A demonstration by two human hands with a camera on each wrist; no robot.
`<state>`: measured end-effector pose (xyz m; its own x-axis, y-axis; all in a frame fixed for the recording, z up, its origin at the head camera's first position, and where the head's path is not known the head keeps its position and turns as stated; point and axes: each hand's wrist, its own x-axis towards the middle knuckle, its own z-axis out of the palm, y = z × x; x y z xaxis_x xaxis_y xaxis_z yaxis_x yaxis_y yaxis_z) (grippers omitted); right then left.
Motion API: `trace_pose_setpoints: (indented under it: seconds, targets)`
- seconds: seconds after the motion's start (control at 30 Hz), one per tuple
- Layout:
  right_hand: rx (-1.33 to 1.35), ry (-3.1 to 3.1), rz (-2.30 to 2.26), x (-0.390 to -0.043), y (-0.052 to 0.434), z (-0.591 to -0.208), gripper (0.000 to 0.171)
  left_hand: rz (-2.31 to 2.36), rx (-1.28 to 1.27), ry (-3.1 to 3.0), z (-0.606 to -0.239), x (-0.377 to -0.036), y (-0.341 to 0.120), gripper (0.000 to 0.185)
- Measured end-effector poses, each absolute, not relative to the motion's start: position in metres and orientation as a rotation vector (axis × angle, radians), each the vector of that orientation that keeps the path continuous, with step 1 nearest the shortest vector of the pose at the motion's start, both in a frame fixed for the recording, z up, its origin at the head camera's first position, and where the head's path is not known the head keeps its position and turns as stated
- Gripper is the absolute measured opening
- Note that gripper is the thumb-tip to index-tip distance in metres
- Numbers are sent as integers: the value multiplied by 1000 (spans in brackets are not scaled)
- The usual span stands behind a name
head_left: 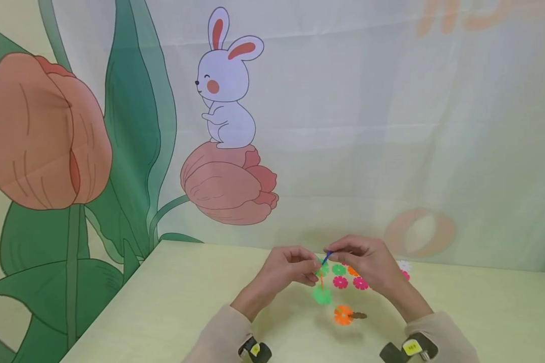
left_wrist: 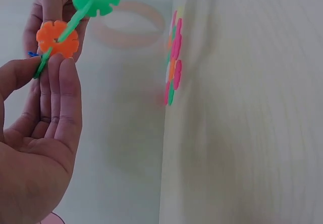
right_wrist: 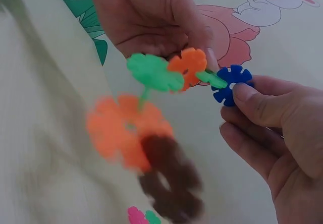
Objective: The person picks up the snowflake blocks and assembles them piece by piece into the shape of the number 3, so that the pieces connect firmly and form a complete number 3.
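Observation:
My left hand [head_left: 287, 267] pinches a green snowflake disc [right_wrist: 212, 78] at one end of a chain of notched plastic discs. From there the chain runs through an orange disc [left_wrist: 48, 35] and another green disc [right_wrist: 151, 72]. Lower down hang a larger-looking orange disc [head_left: 343, 315] and a brown disc [right_wrist: 174, 183], blurred in the right wrist view. Between thumb and fingers, my right hand [head_left: 368, 259] holds a blue snowflake disc [right_wrist: 239, 75]. Its edge meets the green disc's edge; whether their notches interlock I cannot tell.
On the pale table [head_left: 163, 302], loose discs lie behind the hands, among them a pink disc [head_left: 340, 282], a green disc [head_left: 338, 270] and a white disc [head_left: 404, 265]. A printed cloth [head_left: 345, 126] with a rabbit and tulips hangs behind the table.

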<state>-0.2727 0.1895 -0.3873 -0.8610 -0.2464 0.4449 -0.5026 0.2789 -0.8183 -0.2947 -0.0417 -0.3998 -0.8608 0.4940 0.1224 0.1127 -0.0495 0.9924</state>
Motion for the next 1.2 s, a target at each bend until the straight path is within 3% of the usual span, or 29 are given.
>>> trace_pose_setpoints:
  seconds: [0.43,0.77,1.2]
  targets:
    - [750,-2472,1637,-273,190,-386,22,1884,678,2034,-407,-299,-44,16]
    - [598,-2657,1400,-296,212,-391,18,1827,621,2089,-411,-302,-45,11]
    - [830,-2829,1235,-318,221,-424,13,1823,619,2068,-409,-299,-44,10]
